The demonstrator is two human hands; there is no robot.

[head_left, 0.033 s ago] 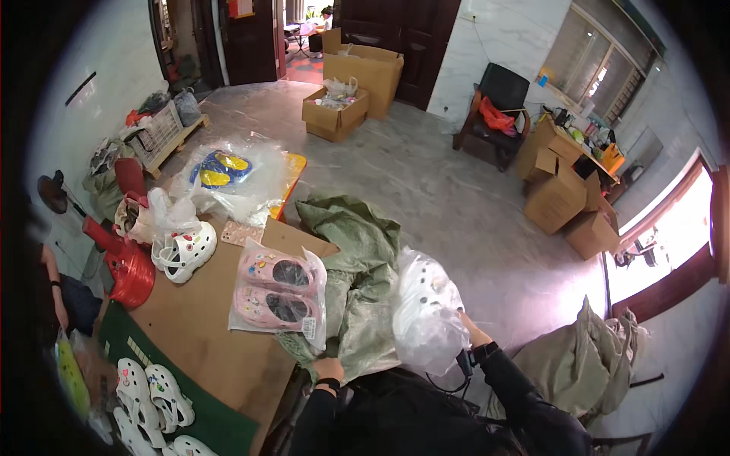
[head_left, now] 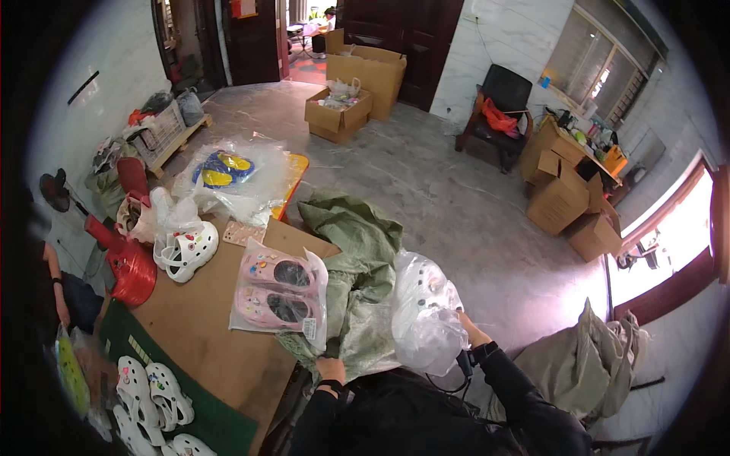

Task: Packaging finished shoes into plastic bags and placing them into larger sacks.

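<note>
My left hand [head_left: 331,370] is closed on the near edge of a crumpled green woven sack [head_left: 357,281], its fingertips partly hidden by the cloth. The sack hangs over the right side of the brown table [head_left: 205,327]. To the right, my right hand [head_left: 473,331] grips a clear plastic bag [head_left: 433,346] from its far side, its fingers mostly hidden. Inside that bag shows a white clog [head_left: 427,281] with holes. Just left of the sack lies a bagged pair of pink clogs [head_left: 277,292] with charms.
White clogs [head_left: 156,395] rest on a green mat at lower left. A white clog [head_left: 190,251], a red plastic roll [head_left: 133,273] and bagged blue-yellow clogs [head_left: 223,169] sit farther back. Cartons [head_left: 557,201] stand right; another sack [head_left: 582,365] lies lower right. Another person's arm [head_left: 55,285] shows at left.
</note>
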